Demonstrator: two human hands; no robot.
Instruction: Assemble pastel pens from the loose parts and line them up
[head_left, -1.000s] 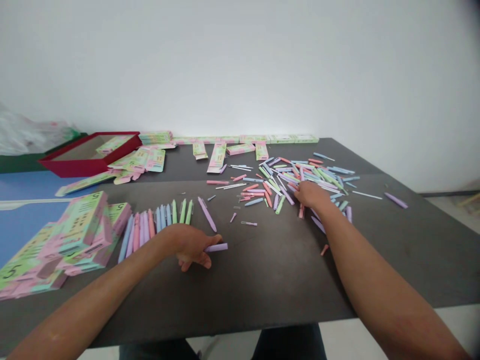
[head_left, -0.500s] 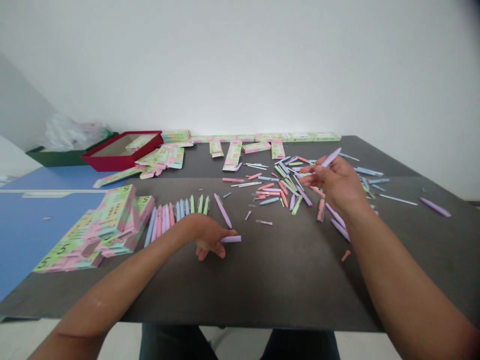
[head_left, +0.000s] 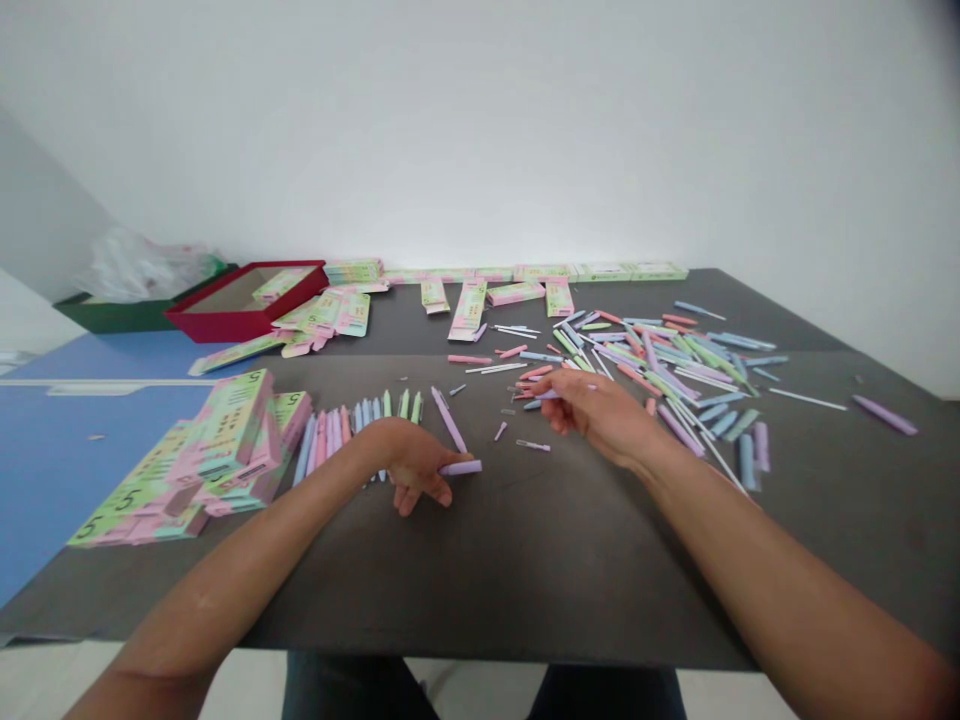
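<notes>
My left hand (head_left: 415,465) is low over the table, closed on a purple pen barrel (head_left: 462,467) whose blunt end points right. Behind it runs a row of assembled pens in blue, pink, coral and green (head_left: 322,440), partly hidden by the hand and forearm. A purple pen (head_left: 448,420) lies slanted at the row's right end. My right hand (head_left: 596,408) pinches another purple pen part (head_left: 556,394) between thumb and fingers, in front of the heap of loose pen parts (head_left: 652,350). A small purple clip piece (head_left: 533,445) lies between the hands.
Stacked pen boxes (head_left: 225,430) stand at the left, with flattened boxes (head_left: 322,315) behind. A red box lid (head_left: 225,325) and a green tray (head_left: 112,318) with a plastic bag (head_left: 142,268) sit at the back left. A lone purple pen piece (head_left: 885,415) lies far right.
My right hand has come left and down from above the heap, still with a purple part in its fingers, uncovering more loose parts. My left hand has barely moved.
</notes>
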